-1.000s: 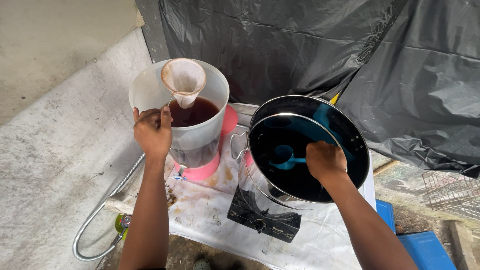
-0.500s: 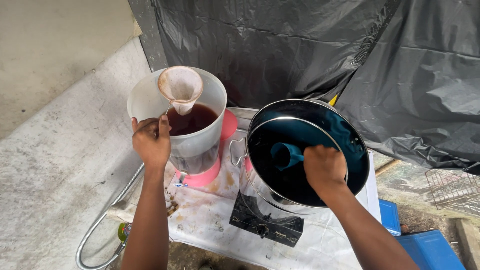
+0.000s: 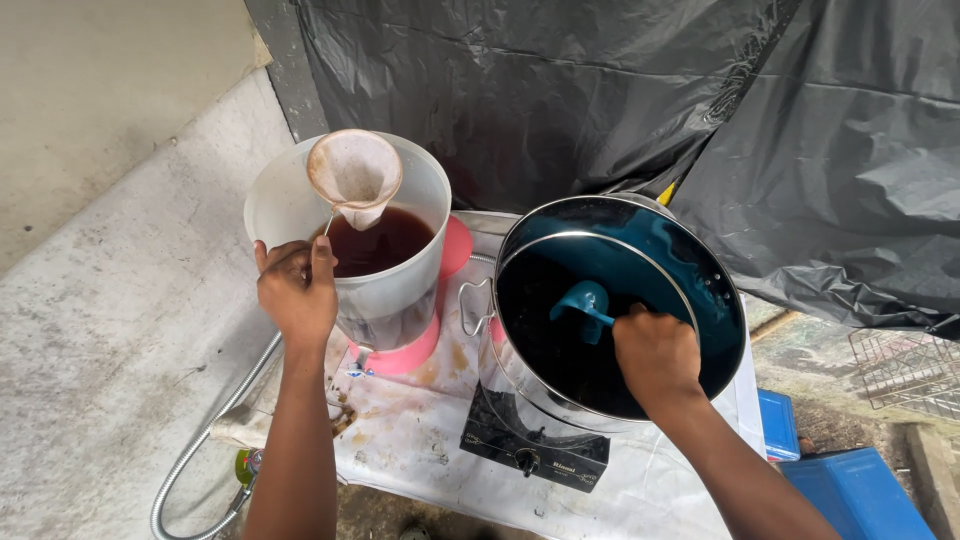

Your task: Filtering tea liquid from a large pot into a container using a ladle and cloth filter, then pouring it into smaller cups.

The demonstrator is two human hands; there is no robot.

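Inside the steel pot (image 3: pixel 560 400), right hand (image 3: pixel 655 355) grips the blue ladle (image 3: pixel 583 303); left hand (image 3: pixel 297 290) holds the strainer (image 3: pixel 354 175).

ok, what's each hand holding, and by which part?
Left hand holds the cloth strainer by its thin wire handle, at the white bucket rim. Right hand grips the blue ladle by its handle end.

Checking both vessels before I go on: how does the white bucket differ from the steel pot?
The white bucket is pale plastic; the steel pot is shiny metal and wider. The bucket holds brown liquid under a cloth strainer held by the left hand; the pot's contents look near black, with a blue ladle held by the right hand. The pot sits on a black stove. Both are open-topped.
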